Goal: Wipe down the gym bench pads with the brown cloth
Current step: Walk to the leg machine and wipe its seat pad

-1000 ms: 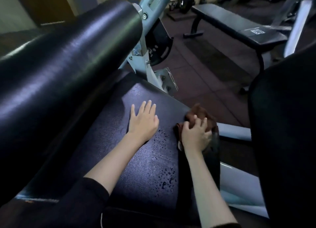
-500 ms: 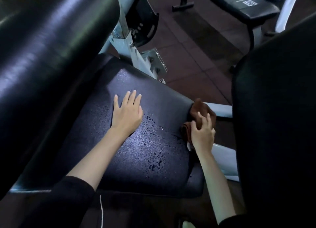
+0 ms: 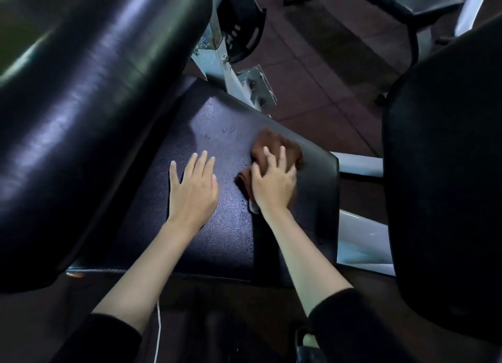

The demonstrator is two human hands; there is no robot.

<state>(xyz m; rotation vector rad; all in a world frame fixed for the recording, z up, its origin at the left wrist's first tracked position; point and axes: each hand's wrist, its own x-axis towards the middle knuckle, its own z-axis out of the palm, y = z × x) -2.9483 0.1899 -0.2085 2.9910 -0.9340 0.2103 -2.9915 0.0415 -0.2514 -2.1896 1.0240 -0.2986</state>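
- I'm mid-wipe on the flat black textured vinyl seat pad (image 3: 225,235), so that's my landmark for everything below.
- The bunched-up brown cloth (image 3: 275,146) sits on the far right part of the seat pad, just inside its right edge, under my right hand (image 3: 274,186).
- Hands: the right one has its fingers splayed over the cloth and presses it down. It isn't pinching it, as far as I can tell.
- The left hand (image 3: 193,190) lies palm-down on the middle of the seat pad with fingers spread, holding nothing, just bracing.
- A few water droplets (image 3: 225,131) sit on the seat pad's far side, just left of the cloth and beyond the left fingertips. Finer ones speckle the strip between the two hands.
- To do this step well, I'd drag the cloth left across those far droplets with even palm pressure. Then I'd work back toward the near edge in overlapping passes so no wet strip gets skipped.
- I'd lift the left hand off before the cloth gets there, otherwise a hand-shaped patch goes unwiped.
- The cloth is scrunched, and spreading it flatter would cover more per pass, I reckon.
- My guess is there's plenty left. The fat glossy black roller pad (image 3: 95,90) left of the seat pad and the tall black back pad (image 3: 448,172) to its right probably need a go too. I can't tell whether they're wet.
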